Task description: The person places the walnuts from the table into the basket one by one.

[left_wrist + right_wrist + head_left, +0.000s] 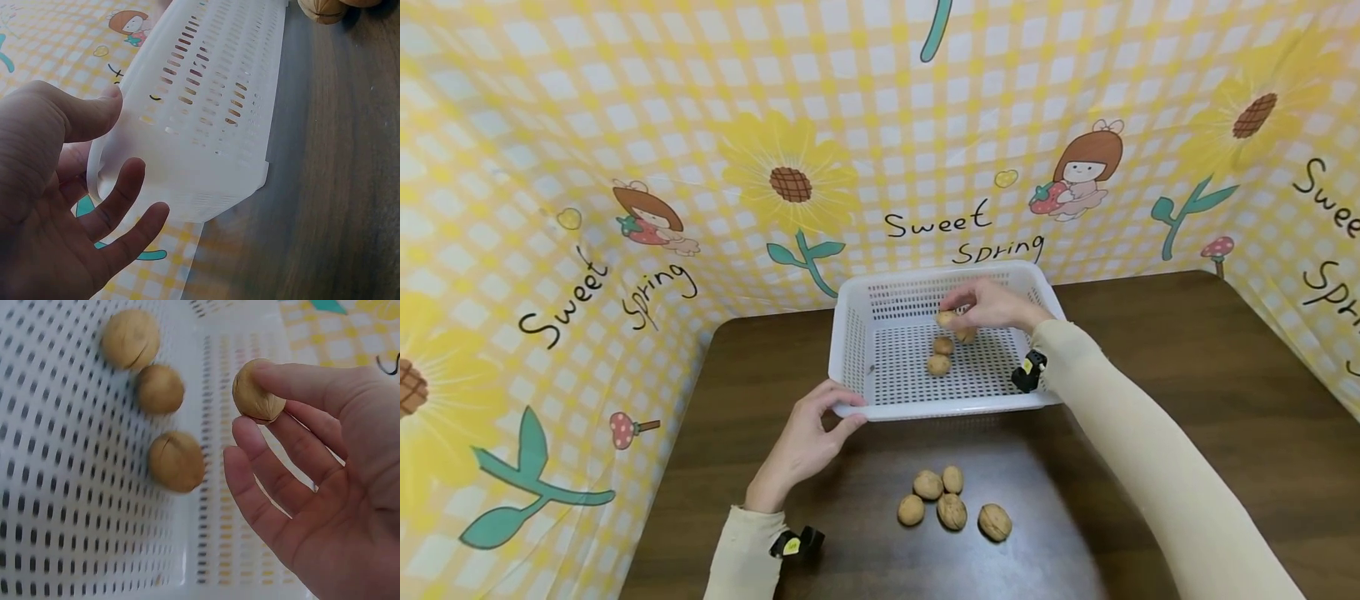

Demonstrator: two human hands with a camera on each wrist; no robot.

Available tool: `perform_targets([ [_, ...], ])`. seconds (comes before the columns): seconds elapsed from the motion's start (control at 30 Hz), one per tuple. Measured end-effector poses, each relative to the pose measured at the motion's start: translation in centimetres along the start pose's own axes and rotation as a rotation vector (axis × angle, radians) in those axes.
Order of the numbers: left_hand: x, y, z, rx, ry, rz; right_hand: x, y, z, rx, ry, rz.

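Note:
A white perforated basket (955, 407) stands at the table's back edge. My left hand (808, 433) grips its front-left corner, thumb on one side of the rim and fingers on the other, as the left wrist view (75, 169) also shows. Over the basket, my right hand (992, 304) pinches a walnut (947, 318) between thumb and fingers; the right wrist view shows this walnut (257, 392) held above the basket floor. Three walnuts lie inside, among them one nearest the front (938, 365) and one touching it (943, 345); the third is partly behind my right hand.
In front of the basket, several walnuts lie on the dark wooden table (850, 550): four close together (928, 485) and one apart at the right (995, 522). A yellow checked cloth (880, 125) hangs behind the table and at both sides.

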State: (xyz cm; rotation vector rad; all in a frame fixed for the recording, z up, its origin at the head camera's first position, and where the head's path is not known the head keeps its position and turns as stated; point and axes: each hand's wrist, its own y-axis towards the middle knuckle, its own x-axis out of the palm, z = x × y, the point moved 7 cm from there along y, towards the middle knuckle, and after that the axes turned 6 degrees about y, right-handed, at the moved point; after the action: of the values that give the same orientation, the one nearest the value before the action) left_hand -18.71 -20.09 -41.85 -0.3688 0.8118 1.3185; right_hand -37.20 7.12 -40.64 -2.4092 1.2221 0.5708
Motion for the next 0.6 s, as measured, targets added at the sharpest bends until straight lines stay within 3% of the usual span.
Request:
perform_targets([
  [0.17, 0.1, 0.1, -0.1, -0.002, -0.001, 0.008, 0.0, 0.2, 1.5, 0.052, -0.079, 0.001],
  [0.6, 0.1, 0.1, -0.1, 0.015, 0.007, 0.013, 1.4, 0.8, 1.8, 0.027, -0.045, -0.031],
])
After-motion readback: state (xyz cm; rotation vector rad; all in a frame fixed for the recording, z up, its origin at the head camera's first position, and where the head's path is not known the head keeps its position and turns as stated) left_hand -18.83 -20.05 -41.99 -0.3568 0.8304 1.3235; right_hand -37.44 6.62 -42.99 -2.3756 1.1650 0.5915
